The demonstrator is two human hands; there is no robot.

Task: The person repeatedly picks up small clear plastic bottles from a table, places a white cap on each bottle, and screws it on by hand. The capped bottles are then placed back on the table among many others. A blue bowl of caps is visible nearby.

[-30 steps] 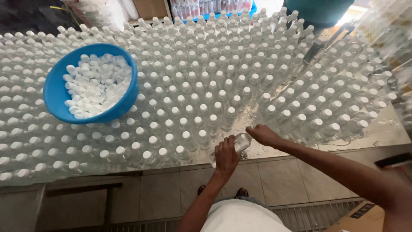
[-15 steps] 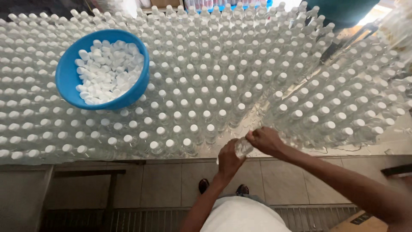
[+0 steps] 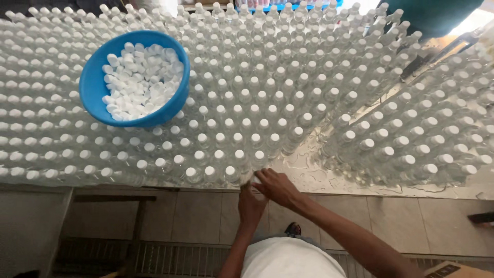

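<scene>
Pale tiled floor [image 3: 411,226], wet reflective table [image 3: 309,170], perhaps daylight at top right.

Capped bottles [image 3: 257,103] crowded the table, with a blue bowl [image 3: 92,82] blocking the far left. Only a wet bare lane [image 3: 314,164] right of centre stood open.

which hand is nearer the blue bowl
Left. The left hand is at the table's front edge, below and right of the blue bowl; the right hand touches it, just farther right.
</scene>
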